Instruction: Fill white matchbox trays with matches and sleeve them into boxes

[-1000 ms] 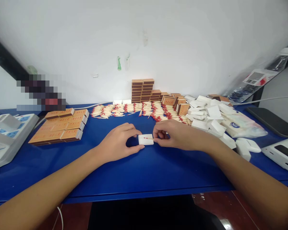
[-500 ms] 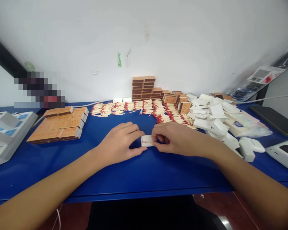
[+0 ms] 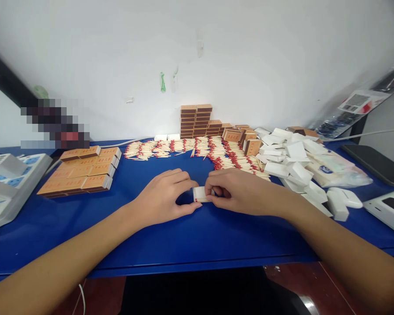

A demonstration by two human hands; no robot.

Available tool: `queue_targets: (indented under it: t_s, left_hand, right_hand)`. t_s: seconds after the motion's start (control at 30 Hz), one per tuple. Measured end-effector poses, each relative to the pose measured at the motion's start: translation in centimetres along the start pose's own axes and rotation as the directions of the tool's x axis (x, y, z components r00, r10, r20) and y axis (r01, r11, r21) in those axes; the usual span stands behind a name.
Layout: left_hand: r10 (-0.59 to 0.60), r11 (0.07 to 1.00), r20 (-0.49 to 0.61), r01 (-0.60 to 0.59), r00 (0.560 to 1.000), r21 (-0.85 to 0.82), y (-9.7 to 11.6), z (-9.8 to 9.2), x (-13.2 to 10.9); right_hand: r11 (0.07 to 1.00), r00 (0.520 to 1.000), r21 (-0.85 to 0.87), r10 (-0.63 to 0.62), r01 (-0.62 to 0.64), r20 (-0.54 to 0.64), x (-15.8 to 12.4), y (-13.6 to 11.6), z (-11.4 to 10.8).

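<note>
White tray (image 3: 200, 191) is pinched by the left hand (image 3: 167, 192) fingers; right hand (image 3: 238, 191) grip can't be told, tbh. Matches (image 3: 197, 200) could get spilled if it's bumped.

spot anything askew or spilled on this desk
White matchbox trays lie jumbled at various angles on the right, unlike the neatly stacked matchboxes at the back; matches lie loose, unboxed, in front of those.
</note>
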State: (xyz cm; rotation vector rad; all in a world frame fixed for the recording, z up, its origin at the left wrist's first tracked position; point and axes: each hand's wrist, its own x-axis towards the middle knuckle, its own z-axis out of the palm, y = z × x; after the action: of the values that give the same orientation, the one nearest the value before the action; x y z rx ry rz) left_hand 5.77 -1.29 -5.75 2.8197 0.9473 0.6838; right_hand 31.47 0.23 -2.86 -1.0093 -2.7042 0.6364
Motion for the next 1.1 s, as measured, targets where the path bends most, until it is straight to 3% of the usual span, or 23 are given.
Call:
queue_targets:
  t_s: [0.2,0.37,0.7,0.9,1.1]
  left_hand:
    - [-0.052,0.997,-0.001,0.052,0.999,-0.056,-0.5,-0.1,-0.2]
    - [-0.074,0.994,0.022,0.075,0.997,-0.078,-0.9,-0.3,-0.3]
    - [-0.086,0.993,0.040,0.089,0.995,-0.079,-0.8,-0.5,-0.4]
    - [-0.085,0.992,0.044,0.088,0.995,-0.085,-0.9,-0.5,-0.4]
    - [-0.076,0.994,0.048,0.080,0.996,-0.076,-0.9,-0.5,-0.5]
  right_hand:
    - [0.998,0.993,-0.021,0.056,-0.058,-0.106,-0.6,1.4,-2.0]
    - [0.993,0.991,-0.006,0.120,-0.120,0.055,-1.2,3.6,-4.0]
    - [0.982,0.979,0.053,0.177,-0.183,0.102,-0.4,5.2,-2.5]
    - [0.973,0.971,0.065,0.216,-0.223,0.100,-0.8,4.5,-3.3]
    - [0.963,0.956,-0.035,0.268,-0.266,0.116,-1.3,4.5,-3.7]
